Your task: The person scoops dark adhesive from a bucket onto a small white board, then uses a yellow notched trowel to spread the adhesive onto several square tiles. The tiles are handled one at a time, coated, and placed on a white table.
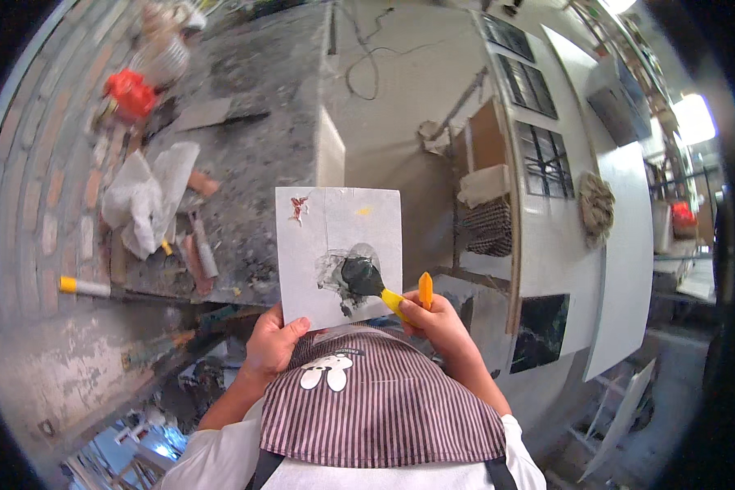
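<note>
My left hand point(274, 341) grips the lower left corner of a white square board point(300, 253), thumb on top. Dark green-black paste point(339, 273) is smeared across its middle, with a small red dab point(299, 211) and a faint yellow one near the far edge. In my right hand point(438, 323) is a putty knife with a yellow handle point(394, 303). Its dark, paste-coated blade point(361, 276) lies over the smear, seemingly touching the board. An orange pointed piece point(425, 291) also sticks up from the right hand; its lower part is hidden.
A stained worktable point(253, 155) on the left carries crumpled white plastic point(145, 200), a red bag point(131, 93) and a yellow-ended white tube point(85, 286). On the right, a pale bench point(567, 245) holds dark glossy panels point(539, 331) and a bunched cloth point(595, 209).
</note>
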`<action>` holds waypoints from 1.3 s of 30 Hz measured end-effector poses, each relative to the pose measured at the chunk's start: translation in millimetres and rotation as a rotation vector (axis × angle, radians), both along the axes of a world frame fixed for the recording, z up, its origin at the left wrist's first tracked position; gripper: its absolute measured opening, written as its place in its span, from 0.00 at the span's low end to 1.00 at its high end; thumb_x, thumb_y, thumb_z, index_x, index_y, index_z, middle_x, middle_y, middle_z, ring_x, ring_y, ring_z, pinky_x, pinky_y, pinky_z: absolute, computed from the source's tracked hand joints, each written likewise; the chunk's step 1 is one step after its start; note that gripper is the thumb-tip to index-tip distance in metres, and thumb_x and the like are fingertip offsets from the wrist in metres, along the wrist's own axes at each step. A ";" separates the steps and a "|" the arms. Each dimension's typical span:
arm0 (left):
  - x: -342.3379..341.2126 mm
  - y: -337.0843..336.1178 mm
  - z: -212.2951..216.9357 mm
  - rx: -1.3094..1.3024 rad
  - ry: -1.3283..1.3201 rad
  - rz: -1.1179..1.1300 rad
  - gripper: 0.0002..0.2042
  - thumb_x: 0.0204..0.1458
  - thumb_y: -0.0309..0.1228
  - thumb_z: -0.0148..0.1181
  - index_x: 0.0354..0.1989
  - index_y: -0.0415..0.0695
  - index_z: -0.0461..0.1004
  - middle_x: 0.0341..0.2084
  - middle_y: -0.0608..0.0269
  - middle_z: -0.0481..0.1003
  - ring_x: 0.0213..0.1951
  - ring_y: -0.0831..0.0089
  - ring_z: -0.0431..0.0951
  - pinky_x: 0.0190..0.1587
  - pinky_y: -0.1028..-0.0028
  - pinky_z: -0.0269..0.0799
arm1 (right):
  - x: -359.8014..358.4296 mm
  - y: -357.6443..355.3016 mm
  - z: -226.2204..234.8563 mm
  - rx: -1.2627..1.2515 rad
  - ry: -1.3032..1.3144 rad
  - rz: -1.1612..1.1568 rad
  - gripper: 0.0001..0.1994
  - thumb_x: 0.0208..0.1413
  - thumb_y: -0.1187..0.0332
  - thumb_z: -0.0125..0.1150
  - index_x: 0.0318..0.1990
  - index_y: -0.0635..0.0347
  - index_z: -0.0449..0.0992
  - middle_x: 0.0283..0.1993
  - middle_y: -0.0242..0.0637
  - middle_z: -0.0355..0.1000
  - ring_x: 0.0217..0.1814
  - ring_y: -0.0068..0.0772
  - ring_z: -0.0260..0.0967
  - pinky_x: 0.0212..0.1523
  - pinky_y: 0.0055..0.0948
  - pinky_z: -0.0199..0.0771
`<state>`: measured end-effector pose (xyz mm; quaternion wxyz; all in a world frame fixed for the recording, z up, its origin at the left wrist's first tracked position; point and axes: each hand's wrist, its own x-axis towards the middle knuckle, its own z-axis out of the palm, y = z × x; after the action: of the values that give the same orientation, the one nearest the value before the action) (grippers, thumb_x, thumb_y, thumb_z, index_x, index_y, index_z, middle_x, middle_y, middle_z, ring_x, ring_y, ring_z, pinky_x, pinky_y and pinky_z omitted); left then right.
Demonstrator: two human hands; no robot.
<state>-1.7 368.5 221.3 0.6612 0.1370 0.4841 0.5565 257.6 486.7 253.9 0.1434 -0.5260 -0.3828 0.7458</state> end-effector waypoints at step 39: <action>338.2 411.7 -30.5 -0.226 -0.430 -1.326 0.17 0.56 0.24 0.54 0.53 0.34 0.66 0.48 0.51 0.74 0.47 0.61 0.77 0.51 0.58 0.77 | 237.9 69.5 6.4 0.470 -0.385 -1.334 0.18 0.65 0.64 0.51 0.58 0.62 0.71 0.33 0.27 0.68 0.37 0.16 0.65 0.44 0.20 0.67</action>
<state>336.5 780.2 190.7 0.9520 0.2206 0.2122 -0.0028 495.5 556.2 260.2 0.6063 -0.7242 -0.1495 0.2925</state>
